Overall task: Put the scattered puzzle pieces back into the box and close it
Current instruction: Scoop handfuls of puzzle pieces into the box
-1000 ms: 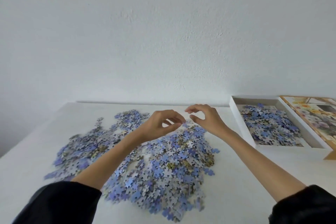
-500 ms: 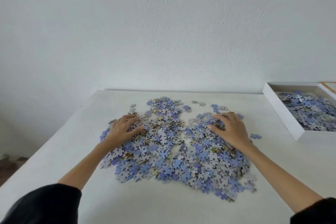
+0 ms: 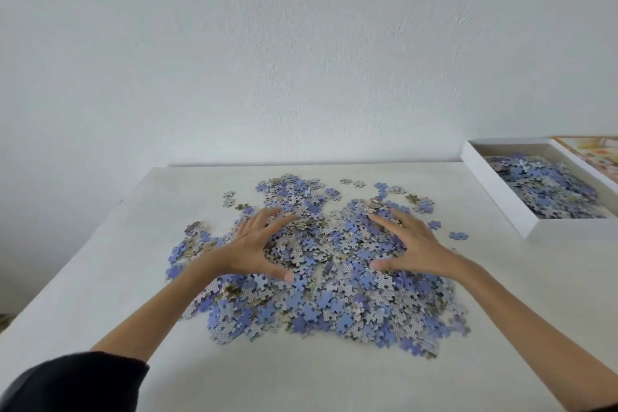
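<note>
Right, both hands lie on the pieces: the left hand (image 3: 257,247) and right hand (image 3: 411,247) have fingers spread and nearly straight, thumbs turned inward, and neither has hold of anything. The pieces (image 3: 317,304) form a loose heap in the middle of the table (image 3: 267,375), with a few strays at its far edge. More sit in the open box (image 3: 495,197) at the far right, well apart from the heap. I judge them light, thin and stiff, quick to slide on the smooth top and to spill from a pinch. Best I rake the heap's flanks together and lift a cupped double handful from beneath.
</note>
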